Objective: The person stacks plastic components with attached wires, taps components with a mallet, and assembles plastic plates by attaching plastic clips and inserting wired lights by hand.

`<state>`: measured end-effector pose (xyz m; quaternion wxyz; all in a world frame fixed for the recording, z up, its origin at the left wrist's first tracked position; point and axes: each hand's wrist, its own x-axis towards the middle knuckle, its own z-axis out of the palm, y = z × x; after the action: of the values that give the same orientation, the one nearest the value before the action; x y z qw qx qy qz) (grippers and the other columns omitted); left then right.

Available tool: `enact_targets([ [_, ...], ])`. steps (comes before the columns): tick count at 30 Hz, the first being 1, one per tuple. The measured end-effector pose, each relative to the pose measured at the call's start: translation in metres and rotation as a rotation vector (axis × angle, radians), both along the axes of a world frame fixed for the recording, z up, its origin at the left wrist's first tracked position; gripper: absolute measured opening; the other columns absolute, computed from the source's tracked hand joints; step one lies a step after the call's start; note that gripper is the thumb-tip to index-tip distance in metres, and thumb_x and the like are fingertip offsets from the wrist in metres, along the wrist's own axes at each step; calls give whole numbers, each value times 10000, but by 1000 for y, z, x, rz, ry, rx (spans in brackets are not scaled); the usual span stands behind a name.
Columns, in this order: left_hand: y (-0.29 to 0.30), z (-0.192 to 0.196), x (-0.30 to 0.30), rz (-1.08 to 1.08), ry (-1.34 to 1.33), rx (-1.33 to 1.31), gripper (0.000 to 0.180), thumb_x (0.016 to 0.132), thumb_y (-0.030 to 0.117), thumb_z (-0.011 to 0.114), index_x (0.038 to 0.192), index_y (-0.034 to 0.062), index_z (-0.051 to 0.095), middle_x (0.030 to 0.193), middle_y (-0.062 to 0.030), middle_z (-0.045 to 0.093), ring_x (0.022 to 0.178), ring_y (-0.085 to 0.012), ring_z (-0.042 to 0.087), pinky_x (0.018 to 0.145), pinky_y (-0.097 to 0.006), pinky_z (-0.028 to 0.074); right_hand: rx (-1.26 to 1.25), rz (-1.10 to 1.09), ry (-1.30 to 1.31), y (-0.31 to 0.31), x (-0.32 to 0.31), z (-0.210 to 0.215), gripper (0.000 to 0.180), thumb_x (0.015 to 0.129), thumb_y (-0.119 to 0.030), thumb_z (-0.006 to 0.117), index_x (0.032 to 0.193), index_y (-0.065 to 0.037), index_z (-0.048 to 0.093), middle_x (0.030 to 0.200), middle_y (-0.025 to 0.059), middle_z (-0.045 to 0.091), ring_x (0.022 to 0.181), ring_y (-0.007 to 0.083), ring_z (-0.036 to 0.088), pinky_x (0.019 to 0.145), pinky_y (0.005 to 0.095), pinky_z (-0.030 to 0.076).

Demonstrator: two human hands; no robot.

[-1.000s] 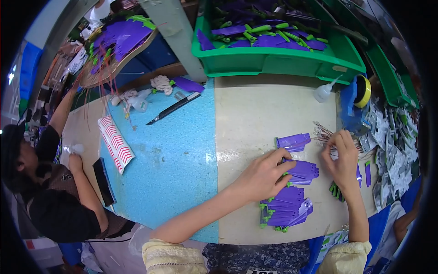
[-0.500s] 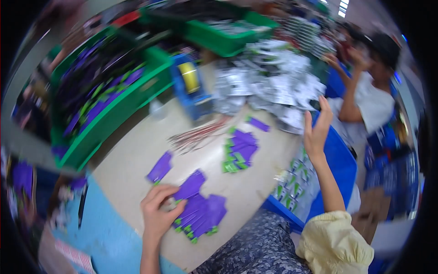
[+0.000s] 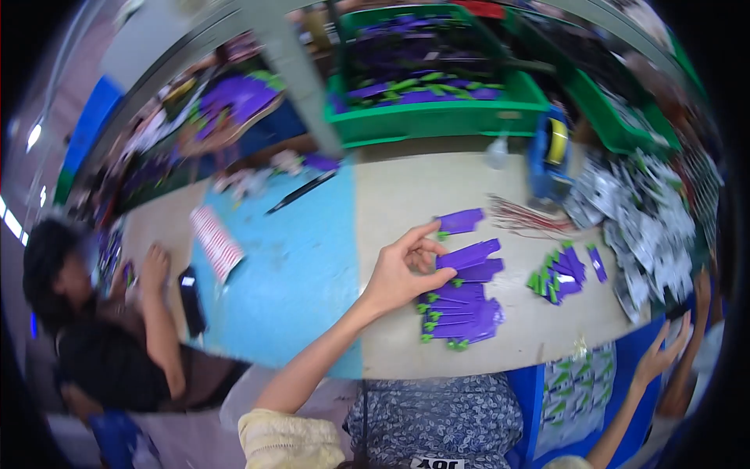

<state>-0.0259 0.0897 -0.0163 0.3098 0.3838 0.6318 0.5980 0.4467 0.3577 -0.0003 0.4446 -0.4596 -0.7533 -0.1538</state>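
My left hand (image 3: 402, 270) is closed in a pinch, thumb and fingertips on the end of a flat purple piece (image 3: 471, 253). Under and below it, a fanned pile of purple pieces with green ends (image 3: 462, 311) lies on the table. A single purple piece (image 3: 461, 222) rests just beyond my fingertips. At the far right, my right hand (image 3: 662, 356) is raised by the blue bin, thumb and fingers upright. Between its tips shows a small black object (image 3: 677, 311), blurred, its kind unclear.
A smaller purple-green pile (image 3: 558, 275) and thin reddish wires (image 3: 527, 217) lie to the right. Beyond stand a blue tape dispenser (image 3: 547, 168), a green bin (image 3: 437, 121) and heaped silver packets (image 3: 633, 219). The blue bin (image 3: 527, 399) stands below. A person (image 3: 117, 328) sits at left.
The view has swung left, bringing the blue mat and the seated person into sight. My left hand has moved to the pile's upper part and pinches a piece. My right hand is farther from the packets.
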Motion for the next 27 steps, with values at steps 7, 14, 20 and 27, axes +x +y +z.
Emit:
enact_targets([
  [7, -106, 18, -76, 538, 71, -164, 1238, 745, 130, 851, 1498, -89, -106, 957, -108, 722, 714, -79, 605, 693, -222, 515, -160, 473, 93, -60, -133, 4, 403, 937, 36, 536, 1339, 43, 509, 1371, 167, 546, 1250, 276, 528, 1042, 368, 404],
  [14, -141, -20, -156, 514, 189, -401, 369, 886, 342, 710, 1025, 1, 735, 910, -30, 672, 738, -91, 571, 688, -189, 433, -191, 535, 119, -86, -170, 5, 458, 814, -2, 627, 1262, 47, 548, 1243, 197, 585, 1153, 365, 566, 1043, 452, 412],
  [20, -120, -112, -281, 470, -5, -57, 1021, 868, 156, 713, 1566, 78, -27, 841, -66, 596, 652, -102, 447, 592, -238, 343, -223, 605, 276, -98, -169, -6, 429, 776, 38, 704, 1181, 49, 563, 1183, 187, 609, 1087, 351, 603, 941, 407, 482],
  [27, -174, -44, -209, 340, -59, -432, 923, 953, 321, 632, 1556, 19, 2, 1513, -222, 349, 1421, -288, 324, 1181, -454, 178, -294, 613, 340, -104, -171, -12, 403, 802, 14, 693, 1183, 46, 563, 1178, 187, 607, 1083, 342, 603, 941, 393, 484],
])
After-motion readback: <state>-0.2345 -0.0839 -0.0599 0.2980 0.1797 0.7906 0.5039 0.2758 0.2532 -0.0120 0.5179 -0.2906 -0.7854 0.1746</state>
